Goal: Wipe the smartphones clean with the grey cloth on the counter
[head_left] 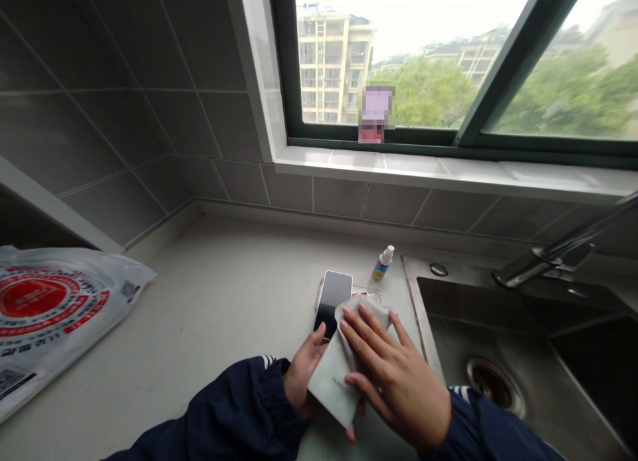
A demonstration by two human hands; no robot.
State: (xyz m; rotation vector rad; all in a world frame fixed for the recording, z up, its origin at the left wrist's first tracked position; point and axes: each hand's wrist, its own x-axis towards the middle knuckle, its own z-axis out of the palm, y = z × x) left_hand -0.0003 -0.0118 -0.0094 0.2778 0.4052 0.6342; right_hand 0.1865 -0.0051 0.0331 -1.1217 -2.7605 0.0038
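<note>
The left hand [303,371] grips a pale phone [333,380] over the counter [224,281]; the right hand [399,368] lies open, fingers extended, on a grey cloth [379,315] covering the pale phone's far end; a dark-screened phone [339,287] lies just beyond; a small bottle [383,264] stands near the sink [413,281]

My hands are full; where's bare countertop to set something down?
Widest bare countertop: between the plastic bag and the dark-screened smartphone; more lies behind that phone, toward the tiled wall. Crowded: phone to sink, with spray bottle, left hand and right hand.
</note>
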